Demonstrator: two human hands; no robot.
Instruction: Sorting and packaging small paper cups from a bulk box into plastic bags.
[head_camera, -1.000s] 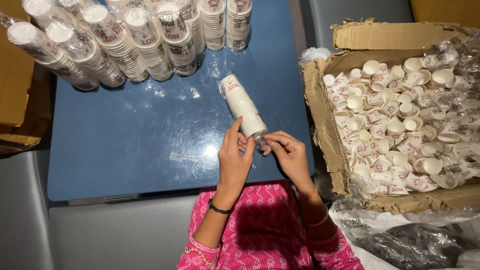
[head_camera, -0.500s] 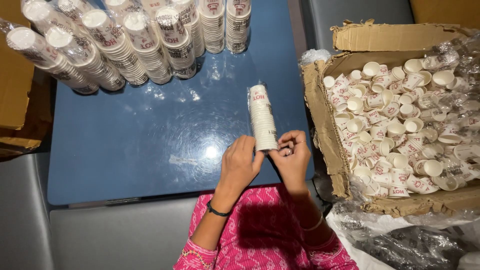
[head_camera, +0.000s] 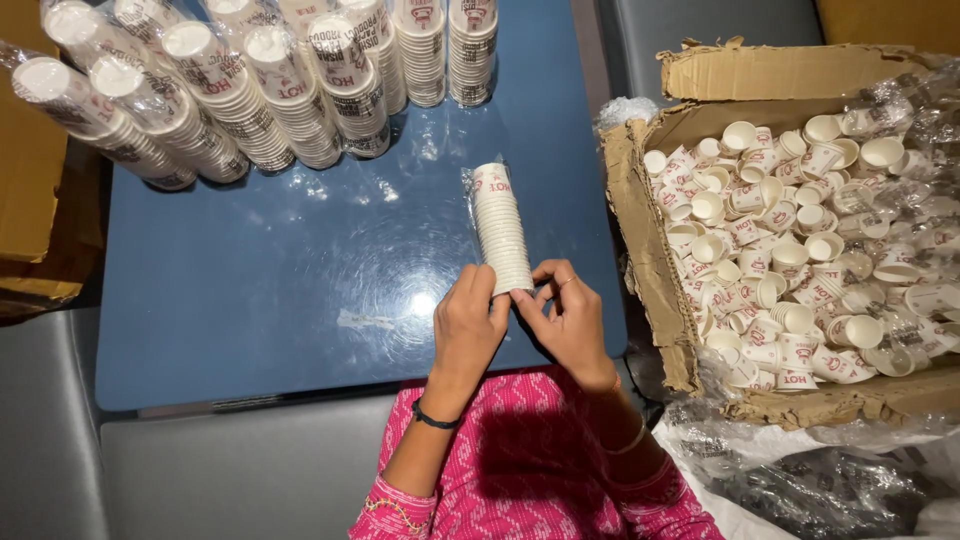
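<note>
Lying flat on the blue table (head_camera: 250, 300) now, the wrapped sleeve of paper cups (head_camera: 502, 227) had swung from its earlier slant to point straight away; the left hand (head_camera: 466, 325) and right hand (head_camera: 568, 318) both pinched its near end, fingers closed on the plastic, beside the cardboard box (head_camera: 640, 230) of loose cups

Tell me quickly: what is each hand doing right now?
Left hand: closed, pinching the near end of the wrapped stack of paper cups.
Right hand: closed, fingers pinching the same end.
</note>
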